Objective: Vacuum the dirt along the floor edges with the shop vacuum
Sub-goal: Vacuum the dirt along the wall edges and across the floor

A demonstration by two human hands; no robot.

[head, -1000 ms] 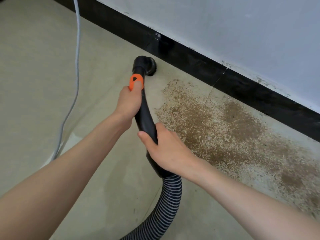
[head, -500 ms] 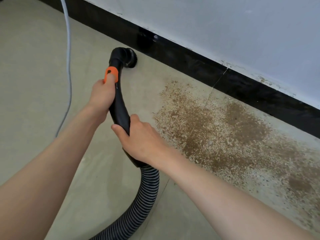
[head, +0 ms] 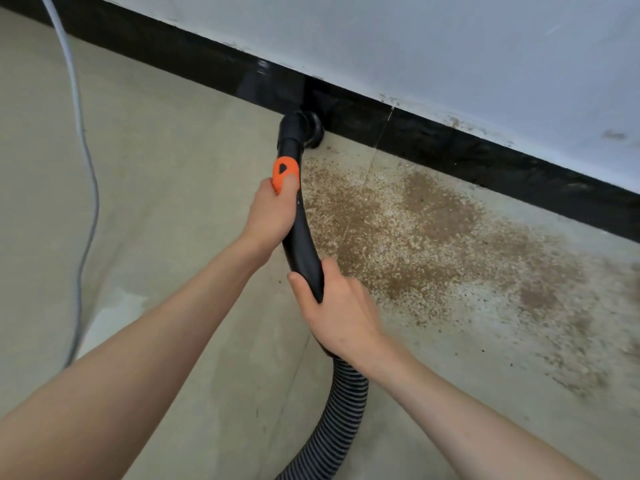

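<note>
Dirt (head: 408, 244), a broad brown granular scatter, lies across the pale beige floor (head: 166, 188) to the right of both our hands and runs away to the right along the glossy black baseboard (head: 485, 157) under the pale grey wall (head: 450, 46).

From the head camera, our only view, we see the curved black plastic vacuum wand (head: 302, 244) pointing away from us towards the wall, its long axis running from our body up to the baseboard. The round black brush nozzle (head: 310, 131) at its tip sits on the floor right against the baseboard, at the near-left corner of the dirt patch. Our left hand (head: 273, 216) is clenched around the upper wand, thumb resting on the orange plastic collar (head: 284, 173). Our right hand (head: 337, 313) grasps the lower end of the wand, just above where the ribbed black-and-grey hose (head: 341, 420) begins and trails off the bottom of the picture. A thin grey cord (head: 81, 133) hangs down at the far left, well apart from the work.

We judge the relation that matters is this: the nozzle stands at the left edge of the dirt, so the patch lies crosswise to the wand, rightward. Our right hand is nearer the bulk of it, while our left hand sits nearer the nozzle and probably steers. The coming sweep would likely carry the tip rightward, hugging the baseboard. Most of the patch looks untouched.
</note>
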